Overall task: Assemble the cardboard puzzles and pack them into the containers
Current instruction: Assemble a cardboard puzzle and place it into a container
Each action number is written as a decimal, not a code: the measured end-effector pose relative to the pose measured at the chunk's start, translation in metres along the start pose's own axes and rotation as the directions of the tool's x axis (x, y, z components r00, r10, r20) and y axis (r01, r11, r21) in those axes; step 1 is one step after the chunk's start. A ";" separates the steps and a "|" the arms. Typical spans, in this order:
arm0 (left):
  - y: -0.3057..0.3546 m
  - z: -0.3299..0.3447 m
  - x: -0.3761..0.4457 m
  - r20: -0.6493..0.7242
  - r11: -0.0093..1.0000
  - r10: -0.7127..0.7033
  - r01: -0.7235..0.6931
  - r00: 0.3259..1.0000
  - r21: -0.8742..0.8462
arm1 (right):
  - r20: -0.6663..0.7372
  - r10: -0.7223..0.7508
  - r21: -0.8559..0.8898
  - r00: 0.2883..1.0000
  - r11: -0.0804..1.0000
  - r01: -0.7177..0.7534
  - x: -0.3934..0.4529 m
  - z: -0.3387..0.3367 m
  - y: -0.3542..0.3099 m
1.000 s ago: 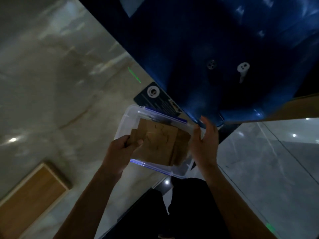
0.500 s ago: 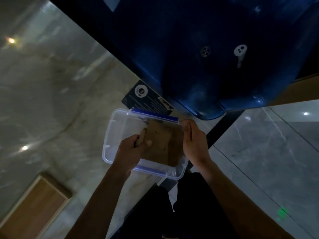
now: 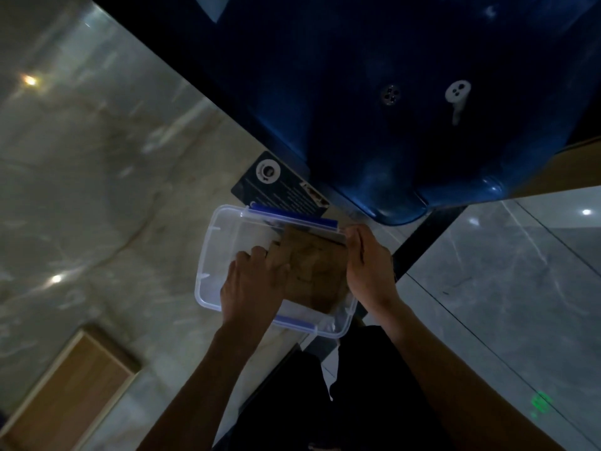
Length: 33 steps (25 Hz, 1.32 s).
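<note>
The cardboard puzzle point(image 3: 312, 271) is being seated inside the clear plastic container point(image 3: 221, 249), lying flat toward the container's right half; its left half is showing bare. The container is resting on the pale marble table point(image 3: 97, 190), close to the near edge, with blue latches on its far and near rims.

The left hand point(image 3: 255, 283) is being laid over the puzzle's left edge, fingers point(image 3: 260, 255) bent at the knuckles and pressing down; whether they are curling around the edge cannot be told. The right hand point(image 3: 367, 265) is being held flat against the puzzle's right side at the container wall, its fingers straight and together, gripping nothing.

In judgement, the step in hand is the settling of the assembled puzzle onto the container floor. It is best done by even downward pressure being applied at both edges at once, so that the joined pieces are not being flexed or separated, and by the sheet being kept clear of the rim.

A dark printed card point(image 3: 279, 187) is lying just beyond the container. A large blue plastic object point(image 3: 390, 109) is overhanging the far side. A wooden board point(image 3: 65, 395) is lying well apart at the near left.
</note>
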<state>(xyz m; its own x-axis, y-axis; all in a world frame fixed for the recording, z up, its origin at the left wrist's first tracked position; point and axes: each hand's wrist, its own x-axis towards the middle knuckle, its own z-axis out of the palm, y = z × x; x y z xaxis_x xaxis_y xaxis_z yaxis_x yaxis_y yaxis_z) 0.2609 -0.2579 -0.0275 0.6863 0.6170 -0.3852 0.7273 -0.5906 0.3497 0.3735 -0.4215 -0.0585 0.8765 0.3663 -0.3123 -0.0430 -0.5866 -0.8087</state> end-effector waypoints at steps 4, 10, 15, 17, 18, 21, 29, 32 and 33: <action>-0.002 0.003 0.004 0.058 1.000 -0.002 0.001 0.998 0.016 | -0.011 -0.027 0.004 1.000 1.000 0.027 0.001 0.000 0.001; -0.002 0.002 0.023 0.218 0.998 -0.033 0.020 0.975 0.060 | -0.013 -0.035 0.014 0.999 0.999 0.035 0.002 -0.001 0.004; 0.014 0.009 0.028 0.263 0.980 -0.056 0.002 0.963 0.199 | -0.029 -0.061 0.039 0.998 0.997 0.062 0.001 -0.001 0.003; 0.014 0.009 0.027 0.257 0.976 -0.060 0.002 0.964 0.219 | -0.029 -0.062 0.045 0.998 0.997 0.063 0.001 0.000 0.004; 0.012 0.008 0.027 0.259 0.973 -0.066 0.004 0.964 0.231 | -0.031 -0.062 0.045 0.998 0.997 0.063 0.001 0.000 0.004; 0.011 0.008 0.025 0.266 0.969 -0.097 0.030 0.959 0.246 | -0.032 -0.062 0.034 0.998 0.997 0.063 0.001 0.001 0.005; 0.017 0.014 0.014 0.249 0.981 -0.102 0.057 0.963 0.184 | -0.027 -0.029 -0.053 0.999 0.998 0.028 -0.002 0.005 0.004; 0.013 0.018 0.016 0.236 0.975 -0.096 0.044 0.967 0.217 | -0.008 -0.033 -0.060 0.999 0.998 0.032 -0.001 0.003 0.003; 0.011 0.020 0.017 0.243 0.969 -0.064 0.002 0.968 0.249 | 0.002 -0.015 -0.059 1.000 0.998 0.015 0.000 0.003 0.002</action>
<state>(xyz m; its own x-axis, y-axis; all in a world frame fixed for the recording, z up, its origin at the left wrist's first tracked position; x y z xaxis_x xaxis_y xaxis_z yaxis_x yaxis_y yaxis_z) 0.2804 -0.2649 -0.0472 0.6145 0.5089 -0.6028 0.7028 -0.7002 0.1254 0.3719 -0.4210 -0.0618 0.8759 0.3765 -0.3017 -0.0020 -0.6225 -0.7826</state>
